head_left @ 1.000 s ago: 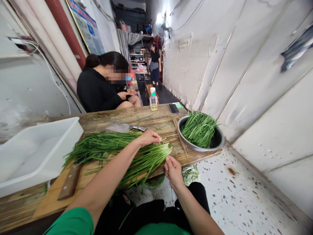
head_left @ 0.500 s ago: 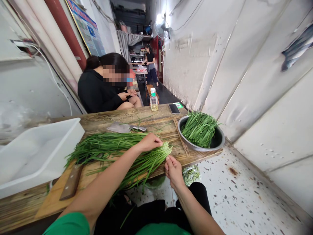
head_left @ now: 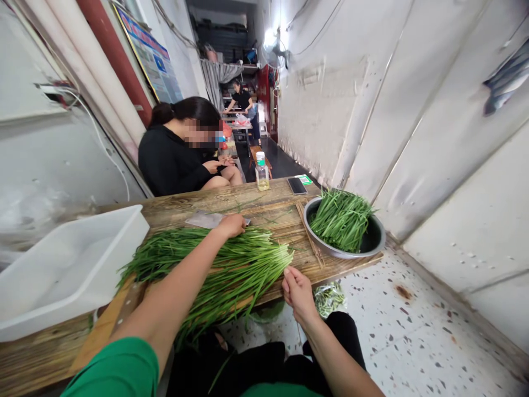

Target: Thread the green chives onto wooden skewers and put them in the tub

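A spread of garlic chives (head_left: 243,270) lies across the wooden table, its pale stem ends to the right. My right hand (head_left: 296,289) is closed in a pinch at the lower edge of those pale ends. My left hand (head_left: 232,225), fingers curled, is over the far side of the chives beside a cleaver (head_left: 204,219). It covers most of the cleaver's handle, and what its fingers hold is hidden. Under my left forearm, a second knife's brown handle (head_left: 129,303) rests on a cutting board (head_left: 93,342), mostly covered.
A metal basin (head_left: 308,220) with more chives (head_left: 343,218) stands at the table's right end. Beyond are a phone (head_left: 296,186) and a bottle (head_left: 262,173). A white tub (head_left: 103,259) is at left. One person (head_left: 173,160) sits across the table; another (head_left: 243,102) stands farther back.
My left hand has moved left and away from the pale stem ends, toward the cleaver handle. My right hand stays by the stem ends. The person at the back leans left.
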Action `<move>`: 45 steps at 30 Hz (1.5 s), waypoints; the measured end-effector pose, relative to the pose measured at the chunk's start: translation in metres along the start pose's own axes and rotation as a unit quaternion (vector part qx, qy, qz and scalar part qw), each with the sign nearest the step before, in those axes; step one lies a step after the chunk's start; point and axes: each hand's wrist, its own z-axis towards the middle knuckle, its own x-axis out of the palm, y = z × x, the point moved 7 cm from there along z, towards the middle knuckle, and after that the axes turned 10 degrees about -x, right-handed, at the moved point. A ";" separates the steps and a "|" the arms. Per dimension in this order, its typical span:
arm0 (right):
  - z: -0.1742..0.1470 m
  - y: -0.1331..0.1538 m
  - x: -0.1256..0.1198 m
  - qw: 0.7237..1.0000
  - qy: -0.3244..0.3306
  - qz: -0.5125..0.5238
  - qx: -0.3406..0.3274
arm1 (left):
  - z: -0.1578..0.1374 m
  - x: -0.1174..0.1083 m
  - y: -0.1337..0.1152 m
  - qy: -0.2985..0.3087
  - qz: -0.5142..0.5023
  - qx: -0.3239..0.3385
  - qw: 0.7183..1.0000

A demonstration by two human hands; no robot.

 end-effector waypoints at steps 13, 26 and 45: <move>0.000 0.009 0.001 1.000 0.007 0.017 -0.013 | -0.026 -0.009 -0.077 0.141 -0.341 0.171 0.913; 0.001 0.010 0.000 0.999 0.009 0.030 -0.009 | -0.038 0.013 -0.094 0.225 -0.404 0.107 0.880; 0.001 0.007 0.000 0.999 0.000 0.032 -0.012 | -0.041 0.017 -0.094 0.234 -0.409 0.095 0.877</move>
